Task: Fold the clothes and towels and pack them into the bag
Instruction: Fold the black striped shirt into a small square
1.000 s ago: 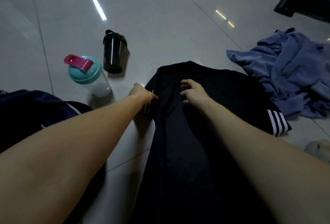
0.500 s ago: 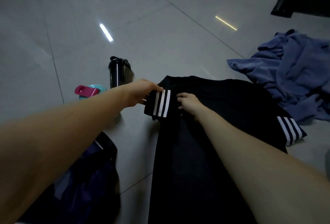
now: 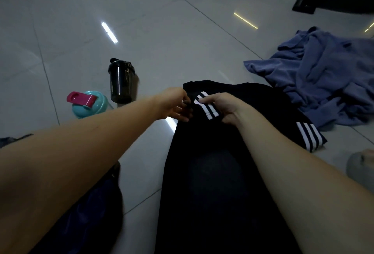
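On a glossy grey tiled floor [image 3: 162,20], your black short-sleeved shirt with three white stripes on each sleeve [image 3: 212,172] lies spread lengthwise in front of you, its far end between your two bare hands. Your left hand [image 3: 174,104] pinches the shirt's dark edge just beside one striped sleeve, fingers closed on the cloth; your right hand [image 3: 224,108] presses down on that sleeve, which is turned in over the body of the shirt, thumb and fingers closed over the white stripes. The two hands sit close together, the stripes showing in the gap between them. The other striped sleeve lies flat, out to the right, clear of both hands. A crumpled blue-grey garment [image 3: 323,77] is heaped on the floor to the right, its near edge just beside the shirt. Left of your left forearm stand a black plastic shaker bottle [image 3: 121,80] and a teal-lidded bottle with a pink flip cap [image 3: 87,103], the two near each other. A dark navy bag [image 3: 91,213] lies under your left arm, beside the shirt.
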### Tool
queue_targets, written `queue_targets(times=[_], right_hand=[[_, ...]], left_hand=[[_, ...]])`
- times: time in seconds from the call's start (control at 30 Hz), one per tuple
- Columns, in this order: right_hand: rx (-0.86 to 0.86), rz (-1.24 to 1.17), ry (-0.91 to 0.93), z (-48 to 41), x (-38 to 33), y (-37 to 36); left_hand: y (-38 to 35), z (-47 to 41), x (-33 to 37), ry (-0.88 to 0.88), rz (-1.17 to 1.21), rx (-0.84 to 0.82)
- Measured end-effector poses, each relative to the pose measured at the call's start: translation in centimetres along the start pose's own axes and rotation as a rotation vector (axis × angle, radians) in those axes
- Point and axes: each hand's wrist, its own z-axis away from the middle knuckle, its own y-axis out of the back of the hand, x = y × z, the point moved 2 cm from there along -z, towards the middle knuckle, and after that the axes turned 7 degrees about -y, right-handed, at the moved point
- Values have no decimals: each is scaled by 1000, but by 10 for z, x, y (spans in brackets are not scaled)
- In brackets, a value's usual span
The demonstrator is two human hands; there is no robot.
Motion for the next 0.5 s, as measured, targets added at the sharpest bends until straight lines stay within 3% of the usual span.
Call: queue_targets(times=[0.13,0.27,0.5], right_hand=[[59,19,50,3,-14,21],[306,333,170,-4,-25,37],[217,548,192,-9,-32,36]], left_hand=[[4,-12,-16,-89,-421,66],[13,-38,-22,-224,-695,210],[-8,-86,10,-477,-1005,90]])
